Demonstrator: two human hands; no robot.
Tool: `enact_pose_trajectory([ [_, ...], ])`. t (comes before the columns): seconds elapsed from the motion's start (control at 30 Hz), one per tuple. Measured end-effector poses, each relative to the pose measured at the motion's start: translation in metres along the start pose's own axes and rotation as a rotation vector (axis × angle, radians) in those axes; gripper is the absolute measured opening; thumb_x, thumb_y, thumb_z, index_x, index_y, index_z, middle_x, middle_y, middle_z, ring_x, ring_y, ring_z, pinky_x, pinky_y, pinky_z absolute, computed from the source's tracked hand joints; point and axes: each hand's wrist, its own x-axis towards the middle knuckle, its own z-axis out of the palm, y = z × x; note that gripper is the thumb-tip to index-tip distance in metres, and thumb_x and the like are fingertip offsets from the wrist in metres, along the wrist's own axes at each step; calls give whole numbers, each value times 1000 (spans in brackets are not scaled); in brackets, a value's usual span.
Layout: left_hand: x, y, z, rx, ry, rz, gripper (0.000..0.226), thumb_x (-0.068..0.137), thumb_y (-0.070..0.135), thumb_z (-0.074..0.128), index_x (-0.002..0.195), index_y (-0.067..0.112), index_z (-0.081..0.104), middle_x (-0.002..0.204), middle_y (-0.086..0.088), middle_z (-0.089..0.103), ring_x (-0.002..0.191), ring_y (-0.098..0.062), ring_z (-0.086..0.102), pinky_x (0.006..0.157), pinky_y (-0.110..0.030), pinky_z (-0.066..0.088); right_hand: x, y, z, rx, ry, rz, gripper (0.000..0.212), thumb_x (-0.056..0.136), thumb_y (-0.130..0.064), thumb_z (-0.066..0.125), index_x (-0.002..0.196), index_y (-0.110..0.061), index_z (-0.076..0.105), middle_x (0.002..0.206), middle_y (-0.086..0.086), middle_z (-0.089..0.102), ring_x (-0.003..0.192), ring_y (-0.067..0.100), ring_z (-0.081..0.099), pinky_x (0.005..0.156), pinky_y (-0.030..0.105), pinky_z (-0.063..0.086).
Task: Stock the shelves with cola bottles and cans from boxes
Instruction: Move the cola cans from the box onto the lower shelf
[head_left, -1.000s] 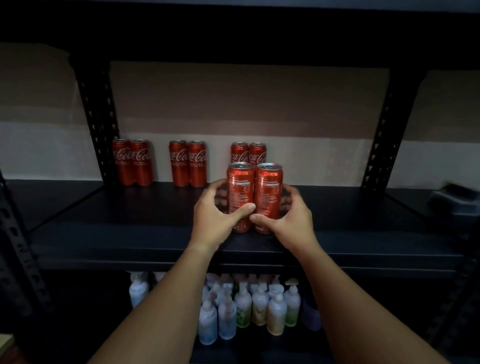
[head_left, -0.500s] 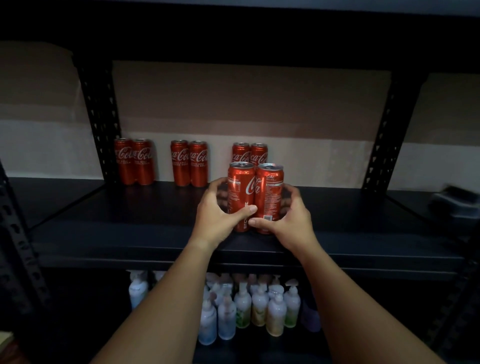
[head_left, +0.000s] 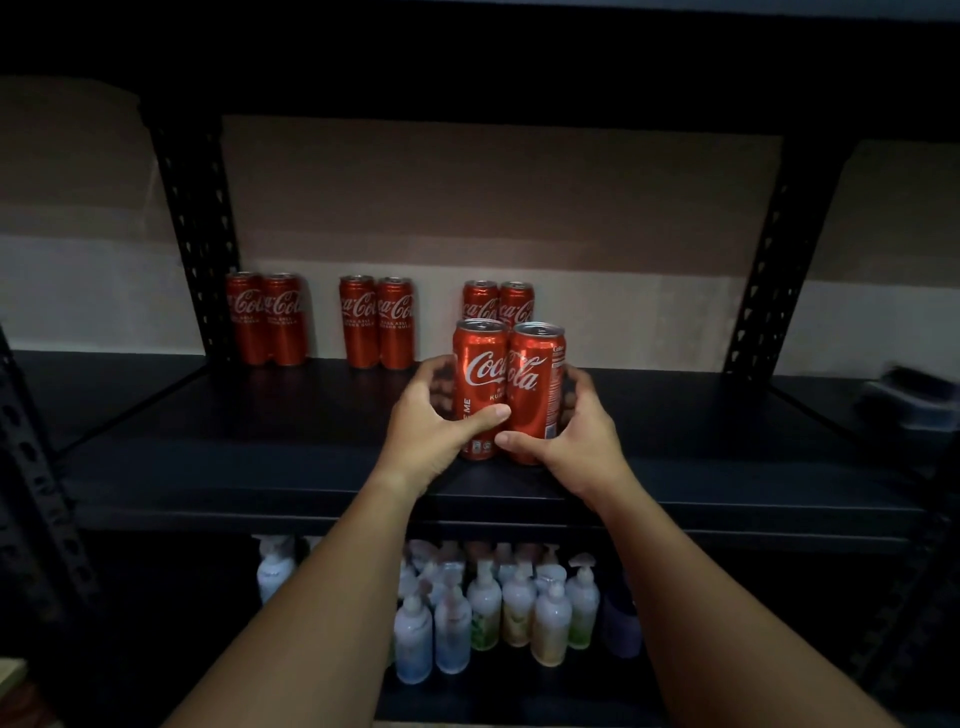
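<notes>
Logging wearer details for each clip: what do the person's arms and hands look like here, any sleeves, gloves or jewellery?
Both forearms are bare right down to the bottom edge of the frame, with no sleeve in view. The left hand and right hand wear no gloves. No watch, bracelet or ring shows on the parts that can be seen; the light is dim and most fingers are hidden.

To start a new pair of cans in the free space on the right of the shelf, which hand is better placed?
Probably the right hand: it grips the right front can, nearest that space; the left hand would cross over.
</notes>
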Motion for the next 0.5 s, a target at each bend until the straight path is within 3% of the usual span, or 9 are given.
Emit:
enact_pose_trajectory([
  [0.13, 0, -1, -1, -32, 9, 1, 63, 68, 24, 95, 117, 41, 58, 113, 6, 70, 107, -8, 68, 83, -26, 57, 4, 7, -2, 27, 17, -4, 94, 63, -17, 95, 141, -27, 44, 120, -3, 67, 105, 10, 68, 96, 42, 57],
  [0.23, 1, -2, -1, -47, -12, -10, 59, 74, 19, 91, 117, 41, 58, 115, 3, 72, 110, -9, 68, 88, -27, 58, 4, 6, -3, 39, 13, 3, 94, 63, -14, 94, 142, -27, 44, 120, -4, 67, 105, 10, 68, 96, 42, 57],
  [0.33, 1, -2, 0, -22, -20, -1, 65, 70, 29, 94, 122, 40, 57, 119, 7, 70, 111, -3, 66, 94, -29, 56, 6, 7, -2, 2, 24, -4, 96, 60, -24, 97, 140, -33, 45, 118, -7, 68, 103, 5, 69, 93, 36, 59],
  [0.4, 0, -1, 0, 17, -7, 14, 73, 63, 38, 97, 125, 36, 58, 116, 10, 69, 105, 5, 65, 91, -26, 56, 6, 7, -1, -18, 39, -10, 97, 57, -30, 99, 138, -34, 46, 116, -9, 69, 101, 1, 69, 91, 33, 59],
  [0.5, 0, -1, -1, 33, 16, 12, 74, 60, 36, 99, 124, 28, 62, 109, 9, 71, 97, 5, 67, 86, -26, 58, 6, 6, -2, -3, 41, -8, 95, 57, -30, 99, 137, -34, 47, 114, -9, 69, 98, 1, 69, 88, 32, 60],
])
